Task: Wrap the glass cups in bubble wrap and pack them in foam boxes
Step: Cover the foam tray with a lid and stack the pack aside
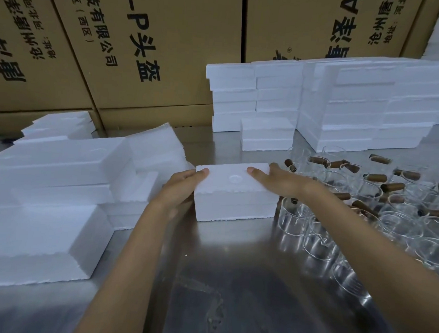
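A closed white foam box (234, 199) stands on the steel table (235, 266) in the middle of the view, its lid on. My left hand (180, 190) grips the box's left end, thumb on top of the lid. My right hand (277, 178) lies across the lid's right end, thumb on top and fingers over the far right edge. Several clear glass cups (318, 242) with brown wooden handles crowd the table just right of the box. No bubble wrap shows.
Stacks of foam boxes (340, 108) line the back right, one small box (267, 134) in front of them. More foam boxes and lids (50, 210) fill the left side. Printed cardboard cartons (143, 51) form the back wall.
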A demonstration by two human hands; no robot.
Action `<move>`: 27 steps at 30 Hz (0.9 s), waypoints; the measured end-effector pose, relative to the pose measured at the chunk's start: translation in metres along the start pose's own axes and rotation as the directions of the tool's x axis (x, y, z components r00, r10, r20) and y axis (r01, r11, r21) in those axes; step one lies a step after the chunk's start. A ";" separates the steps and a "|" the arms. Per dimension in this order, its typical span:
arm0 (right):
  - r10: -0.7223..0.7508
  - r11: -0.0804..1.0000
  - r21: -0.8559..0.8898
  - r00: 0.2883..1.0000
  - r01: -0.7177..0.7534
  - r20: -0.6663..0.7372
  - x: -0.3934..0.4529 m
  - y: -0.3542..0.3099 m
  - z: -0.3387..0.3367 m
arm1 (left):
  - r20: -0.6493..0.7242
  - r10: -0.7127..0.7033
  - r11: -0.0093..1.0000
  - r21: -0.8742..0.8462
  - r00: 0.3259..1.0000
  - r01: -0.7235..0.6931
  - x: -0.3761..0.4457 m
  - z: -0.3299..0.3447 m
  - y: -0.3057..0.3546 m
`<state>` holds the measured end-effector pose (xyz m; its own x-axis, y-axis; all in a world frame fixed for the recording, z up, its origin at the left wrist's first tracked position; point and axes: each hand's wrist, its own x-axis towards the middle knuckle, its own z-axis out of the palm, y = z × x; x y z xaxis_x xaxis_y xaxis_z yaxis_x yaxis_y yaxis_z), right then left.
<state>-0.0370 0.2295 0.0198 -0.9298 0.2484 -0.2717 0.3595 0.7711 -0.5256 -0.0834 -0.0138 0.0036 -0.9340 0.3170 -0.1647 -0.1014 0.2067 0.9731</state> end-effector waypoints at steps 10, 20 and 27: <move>-0.086 0.996 0.036 0.994 0.084 0.069 -0.019 0.002 -0.007 | 0.001 -0.065 0.996 -0.061 0.998 0.065 -0.010 0.007 0.012; -0.259 0.965 -0.019 0.960 0.263 0.105 -0.028 -0.003 0.001 | -0.222 -0.079 0.922 0.354 0.972 0.156 -0.009 0.012 0.024; -0.397 0.914 0.077 0.917 0.399 -0.036 -0.048 -0.030 -0.025 | -0.230 0.184 0.881 0.469 0.955 -0.057 -0.031 -0.010 0.072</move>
<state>-0.0050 0.2086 0.0686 -0.9983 -0.0576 -0.0117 -0.0361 0.7587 -0.6504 -0.0655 -0.0178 0.0801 -0.9900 0.1278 0.0592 0.1246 0.5986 0.7913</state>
